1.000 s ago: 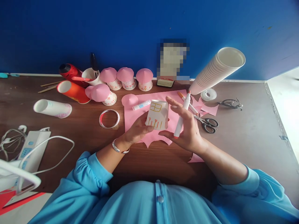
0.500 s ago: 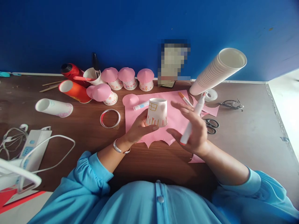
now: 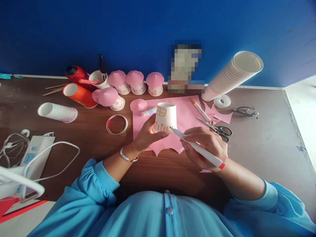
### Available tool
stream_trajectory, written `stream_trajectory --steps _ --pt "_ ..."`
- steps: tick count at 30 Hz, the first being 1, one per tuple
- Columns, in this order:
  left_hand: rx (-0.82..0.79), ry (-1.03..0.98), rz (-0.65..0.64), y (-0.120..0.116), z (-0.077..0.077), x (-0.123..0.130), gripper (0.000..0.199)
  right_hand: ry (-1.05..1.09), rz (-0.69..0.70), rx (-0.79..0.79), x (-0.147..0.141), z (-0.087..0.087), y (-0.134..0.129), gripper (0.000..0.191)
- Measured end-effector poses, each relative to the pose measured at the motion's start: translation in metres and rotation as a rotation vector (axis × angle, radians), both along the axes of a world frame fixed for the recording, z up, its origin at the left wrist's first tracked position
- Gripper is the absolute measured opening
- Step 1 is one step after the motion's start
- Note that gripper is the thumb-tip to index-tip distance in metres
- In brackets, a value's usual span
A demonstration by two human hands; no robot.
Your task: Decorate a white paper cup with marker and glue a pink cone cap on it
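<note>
My left hand [image 3: 148, 134] is closed around a white paper cup [image 3: 167, 115], its narrower end up, above the pink paper [image 3: 187, 113]. A yellow window shape and a row of small red and yellow marks are drawn on the cup's side. Between the fingers of my right hand [image 3: 206, 144] is a white marker [image 3: 202, 152] with a red end. Its tip points at the lower right of the cup, at or very near the surface; contact cannot be made out.
Scissors [image 3: 223, 131], an orange-ended marker [image 3: 199, 109] and a tape roll [image 3: 222, 101] lie right, near a tall cup stack [image 3: 232, 75]. Several cups with pink cone tops [image 3: 134, 79] stand at the back left. A glue stick [image 3: 149, 112] and a paper ring [image 3: 117, 124] lie left.
My right hand has turned the marker from an upright, loose hold into a writing grip and brought its tip to the cup. The left hand and cup stay nearly still.
</note>
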State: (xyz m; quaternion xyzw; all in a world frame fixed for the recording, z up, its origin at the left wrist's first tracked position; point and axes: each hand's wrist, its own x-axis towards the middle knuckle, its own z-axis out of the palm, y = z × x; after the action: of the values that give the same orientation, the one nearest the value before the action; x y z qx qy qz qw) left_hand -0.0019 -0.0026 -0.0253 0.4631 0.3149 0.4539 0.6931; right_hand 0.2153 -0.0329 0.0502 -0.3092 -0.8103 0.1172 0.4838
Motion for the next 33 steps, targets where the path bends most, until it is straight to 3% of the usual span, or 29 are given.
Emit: stream_trajectory --steps 9,33 --pt "-0.012 0.045 0.006 -0.0009 0.0075 0.0002 0.063 0.009 0.02 -0.006 -0.0011 -0.0029 0.0002 0.029" --pt "-0.024 0.025 -0.018 -0.0017 0.0072 -0.0003 0.062 -0.011 -0.002 -0.007 -0.0011 -0.0029 0.001 0.022"
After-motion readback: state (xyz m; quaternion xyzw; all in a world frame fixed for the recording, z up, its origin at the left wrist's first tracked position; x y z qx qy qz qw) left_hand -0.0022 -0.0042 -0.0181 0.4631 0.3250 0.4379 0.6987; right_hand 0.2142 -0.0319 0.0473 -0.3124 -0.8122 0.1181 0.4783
